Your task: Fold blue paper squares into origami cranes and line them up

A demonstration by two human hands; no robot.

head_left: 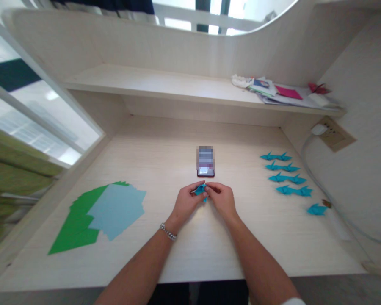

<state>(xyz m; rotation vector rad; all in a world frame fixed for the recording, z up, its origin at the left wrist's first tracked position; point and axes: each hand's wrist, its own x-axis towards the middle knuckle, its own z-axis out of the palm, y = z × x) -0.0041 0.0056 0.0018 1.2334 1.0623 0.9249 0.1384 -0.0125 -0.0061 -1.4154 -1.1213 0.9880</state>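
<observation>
My left hand (186,200) and my right hand (221,198) meet at the middle of the desk, both pinched on a small piece of folded blue paper (201,189). Fingers of both hands are closed round its edges, and most of the paper is hidden by them. A chain bracelet sits on my left wrist. Just beyond the hands a phone (205,162) lies flat with its screen lit.
Several folded blue paper cranes (285,178) lie in rows at the right. A stack of light blue and green paper sheets (101,214) lies at the left. A shelf (146,82) above holds papers (279,91). A wall socket (333,134) with a cable is at the right.
</observation>
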